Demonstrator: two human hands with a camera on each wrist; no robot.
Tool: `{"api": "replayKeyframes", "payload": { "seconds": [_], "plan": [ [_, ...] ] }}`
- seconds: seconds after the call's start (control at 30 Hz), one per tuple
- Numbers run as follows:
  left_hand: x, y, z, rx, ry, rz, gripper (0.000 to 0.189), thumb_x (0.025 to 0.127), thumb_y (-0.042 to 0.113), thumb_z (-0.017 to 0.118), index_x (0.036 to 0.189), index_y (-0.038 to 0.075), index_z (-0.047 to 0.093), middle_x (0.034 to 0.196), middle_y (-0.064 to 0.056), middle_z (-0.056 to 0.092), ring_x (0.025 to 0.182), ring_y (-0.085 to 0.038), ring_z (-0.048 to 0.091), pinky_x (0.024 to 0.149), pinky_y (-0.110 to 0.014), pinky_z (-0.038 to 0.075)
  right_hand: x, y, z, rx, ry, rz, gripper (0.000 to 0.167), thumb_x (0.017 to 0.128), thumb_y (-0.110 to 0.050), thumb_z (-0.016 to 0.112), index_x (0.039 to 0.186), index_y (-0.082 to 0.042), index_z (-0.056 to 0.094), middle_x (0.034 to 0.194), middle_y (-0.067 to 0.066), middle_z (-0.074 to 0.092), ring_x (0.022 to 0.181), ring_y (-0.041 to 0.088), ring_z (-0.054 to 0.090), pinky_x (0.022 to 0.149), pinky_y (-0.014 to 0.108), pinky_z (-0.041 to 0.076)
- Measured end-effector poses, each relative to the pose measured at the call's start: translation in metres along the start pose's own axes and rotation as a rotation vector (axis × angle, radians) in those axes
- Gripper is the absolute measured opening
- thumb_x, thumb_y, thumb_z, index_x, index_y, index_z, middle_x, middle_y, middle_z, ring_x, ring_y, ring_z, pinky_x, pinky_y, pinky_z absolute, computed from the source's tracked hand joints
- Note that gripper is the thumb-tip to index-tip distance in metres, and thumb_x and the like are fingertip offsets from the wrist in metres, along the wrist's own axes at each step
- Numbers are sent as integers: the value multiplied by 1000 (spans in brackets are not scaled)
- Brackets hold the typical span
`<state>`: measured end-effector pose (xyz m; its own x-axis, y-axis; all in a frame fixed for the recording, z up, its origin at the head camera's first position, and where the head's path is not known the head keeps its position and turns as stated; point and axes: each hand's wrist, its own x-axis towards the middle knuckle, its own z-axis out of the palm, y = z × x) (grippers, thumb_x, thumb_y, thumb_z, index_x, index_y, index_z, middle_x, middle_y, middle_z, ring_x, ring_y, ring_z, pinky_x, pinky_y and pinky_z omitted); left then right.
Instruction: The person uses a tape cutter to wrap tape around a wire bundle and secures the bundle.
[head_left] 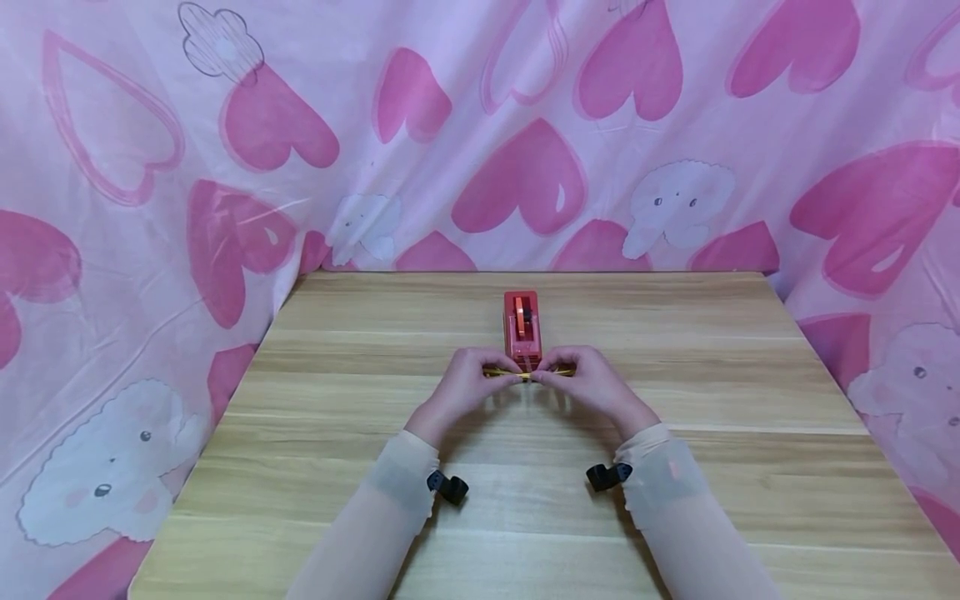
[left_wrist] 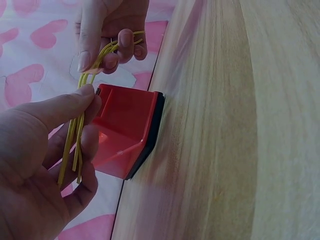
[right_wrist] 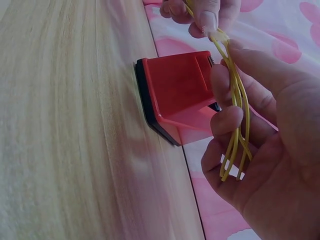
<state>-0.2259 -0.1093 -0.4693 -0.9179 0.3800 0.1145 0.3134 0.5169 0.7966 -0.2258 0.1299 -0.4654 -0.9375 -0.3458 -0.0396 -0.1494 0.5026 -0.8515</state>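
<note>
A bundle of thin yellow strands (left_wrist: 78,132) stretches between my two hands, just in front of a red tape dispenser (head_left: 513,346). My left hand (head_left: 467,379) pinches one end between thumb and fingers, with loose ends hanging over its fingers. My right hand (head_left: 594,383) pinches the other end the same way; several strand ends (right_wrist: 235,150) fan out over its curled fingers. Around the middle of the bundle, between the thumbs, a small clear piece of tape (right_wrist: 219,36) shows in the right wrist view. The fingertips of both hands nearly meet there.
The dispenser has a black base (left_wrist: 146,145) and an orange roll core (head_left: 519,318), and stands on the wooden table (head_left: 360,392) beyond the hands. A pink heart-patterned cloth (head_left: 517,179) hangs behind and along both sides. Each wrist carries a small black camera (head_left: 450,487).
</note>
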Motion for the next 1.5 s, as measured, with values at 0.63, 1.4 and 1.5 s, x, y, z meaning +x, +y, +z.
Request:
{"api": "replayKeyframes", "payload": {
  "seconds": [0.63,1.4,1.5],
  "plan": [
    [1,0,-2,9,-4,32,11,89,32,83,96,24,80,98,10,77,91,-11,68,81,-28,55,-2,0,5,-14,66,-72,6,90,-26,82,93,-22,78,99,-5,77,96,17,69,87,39,57],
    [2,-4,-6,42,23,-23,10,92,29,79,100,23,83,104,5,80,90,-10,65,79,-32,51,-5,-2,3,-199,150,-230,9,88,-23,84,93,-28,79,95,-13,76,91,10,68,76,31,57],
    [1,-3,-6,49,37,-11,10,91,27,80,99,23,84,102,5,80,90,-8,66,77,-30,52,-4,-3,1,-217,137,-216,9,88,-26,84,94,-29,79,97,-14,77,92,9,68,77,31,58]
  ]
}}
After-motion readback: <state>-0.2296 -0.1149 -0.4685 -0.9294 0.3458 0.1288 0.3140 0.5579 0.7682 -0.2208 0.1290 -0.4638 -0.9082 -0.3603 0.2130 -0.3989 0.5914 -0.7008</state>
